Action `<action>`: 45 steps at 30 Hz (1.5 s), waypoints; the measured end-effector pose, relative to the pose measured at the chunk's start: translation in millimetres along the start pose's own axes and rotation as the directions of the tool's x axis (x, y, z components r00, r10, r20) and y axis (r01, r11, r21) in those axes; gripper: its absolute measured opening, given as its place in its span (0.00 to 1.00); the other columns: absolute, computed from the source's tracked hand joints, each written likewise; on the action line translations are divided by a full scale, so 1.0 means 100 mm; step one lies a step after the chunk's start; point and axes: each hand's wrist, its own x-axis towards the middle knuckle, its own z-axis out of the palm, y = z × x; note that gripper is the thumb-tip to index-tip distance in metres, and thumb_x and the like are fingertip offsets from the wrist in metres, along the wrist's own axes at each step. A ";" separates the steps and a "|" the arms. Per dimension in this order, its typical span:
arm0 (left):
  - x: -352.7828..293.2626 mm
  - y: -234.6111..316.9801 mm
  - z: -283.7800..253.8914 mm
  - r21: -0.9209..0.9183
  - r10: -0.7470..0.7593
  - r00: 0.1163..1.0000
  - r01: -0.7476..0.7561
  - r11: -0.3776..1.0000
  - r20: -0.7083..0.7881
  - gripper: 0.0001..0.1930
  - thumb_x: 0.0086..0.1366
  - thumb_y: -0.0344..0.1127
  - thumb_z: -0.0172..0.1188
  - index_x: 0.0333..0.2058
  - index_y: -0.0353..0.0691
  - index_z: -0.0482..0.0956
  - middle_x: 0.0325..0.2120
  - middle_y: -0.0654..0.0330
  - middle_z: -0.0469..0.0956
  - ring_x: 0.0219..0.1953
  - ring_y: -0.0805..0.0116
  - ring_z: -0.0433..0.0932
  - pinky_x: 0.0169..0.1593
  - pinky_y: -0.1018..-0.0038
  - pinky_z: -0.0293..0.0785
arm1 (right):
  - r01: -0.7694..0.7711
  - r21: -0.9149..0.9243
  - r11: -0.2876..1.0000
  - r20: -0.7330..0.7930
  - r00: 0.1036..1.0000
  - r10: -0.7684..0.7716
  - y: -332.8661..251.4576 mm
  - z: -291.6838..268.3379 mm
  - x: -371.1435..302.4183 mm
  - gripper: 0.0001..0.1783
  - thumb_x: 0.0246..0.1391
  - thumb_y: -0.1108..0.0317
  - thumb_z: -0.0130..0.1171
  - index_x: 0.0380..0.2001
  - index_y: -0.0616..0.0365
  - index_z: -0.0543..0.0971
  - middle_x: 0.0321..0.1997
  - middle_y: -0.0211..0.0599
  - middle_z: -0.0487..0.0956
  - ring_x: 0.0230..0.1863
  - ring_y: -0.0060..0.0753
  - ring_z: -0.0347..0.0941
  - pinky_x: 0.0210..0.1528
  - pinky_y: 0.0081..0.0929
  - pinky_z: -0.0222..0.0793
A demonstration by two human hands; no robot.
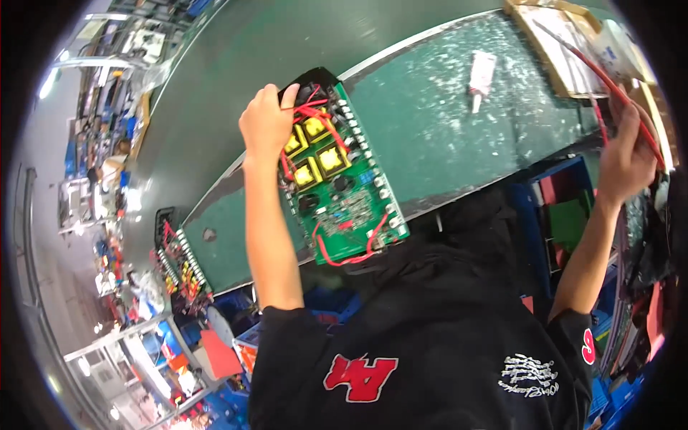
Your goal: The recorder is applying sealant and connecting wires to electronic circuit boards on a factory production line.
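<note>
Left hand [269, 125] grips the far end of a green rectangular circuit board [351, 211] with yellow-and-black transformers, at the near edge of a scuffed green worktop [430, 158]. Right hand [629, 154] pinches a long, thin red-handled tool [602, 77] near a shallow cardboard tray [539, 54].

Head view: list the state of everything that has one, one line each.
Circuit board, component side up
Left grip, closed on the circuit board's far end
Red tool, held slantwise
Right grip, closed around the red tool
Tube, lying flat; capped or not, unclear
Carton, open
Blue bin, open, things inside
</note>
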 end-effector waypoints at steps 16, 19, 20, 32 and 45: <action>-0.18 -0.20 0.11 0.025 -0.073 0.994 0.075 0.997 -0.081 0.23 0.66 0.53 0.52 0.28 0.35 0.71 0.26 0.49 0.77 0.30 0.46 0.77 0.33 0.55 0.72 | -0.443 0.524 0.728 0.597 0.800 0.057 -0.74 0.98 -1.45 0.09 0.63 0.74 0.49 0.45 0.68 0.69 0.46 0.50 0.78 0.45 0.36 0.78 0.50 0.34 0.76; -0.18 -0.21 0.07 0.030 -0.059 0.994 0.062 0.998 -0.092 0.23 0.66 0.53 0.53 0.28 0.35 0.71 0.25 0.49 0.77 0.29 0.47 0.77 0.31 0.55 0.71 | -0.467 0.558 0.686 0.556 0.824 0.109 -0.76 1.03 -1.47 0.09 0.61 0.75 0.53 0.43 0.69 0.71 0.42 0.46 0.80 0.40 0.28 0.79 0.45 0.24 0.76; -0.18 -0.21 0.08 0.026 -0.063 0.994 0.066 0.998 -0.089 0.23 0.66 0.53 0.53 0.28 0.35 0.71 0.25 0.49 0.77 0.29 0.47 0.77 0.31 0.55 0.71 | -0.476 0.553 0.683 0.562 0.819 0.115 -0.76 1.04 -1.48 0.09 0.61 0.75 0.53 0.43 0.69 0.71 0.42 0.46 0.80 0.40 0.28 0.79 0.45 0.24 0.76; -0.19 -0.21 0.12 0.018 -0.048 0.988 0.052 0.999 -0.144 0.23 0.65 0.54 0.54 0.26 0.37 0.69 0.23 0.52 0.76 0.26 0.49 0.76 0.29 0.57 0.70 | -0.487 0.480 0.730 0.631 0.770 0.099 -0.76 1.09 -1.43 0.11 0.64 0.72 0.49 0.44 0.69 0.70 0.45 0.50 0.78 0.45 0.38 0.78 0.49 0.35 0.77; -0.19 -0.18 0.12 0.023 -0.074 0.988 0.078 0.997 -0.138 0.23 0.65 0.54 0.54 0.26 0.37 0.71 0.24 0.52 0.77 0.28 0.50 0.77 0.32 0.57 0.70 | -0.565 0.514 0.645 0.629 0.760 0.165 -0.67 1.11 -1.40 0.11 0.64 0.71 0.50 0.43 0.69 0.71 0.43 0.48 0.79 0.44 0.36 0.78 0.49 0.33 0.77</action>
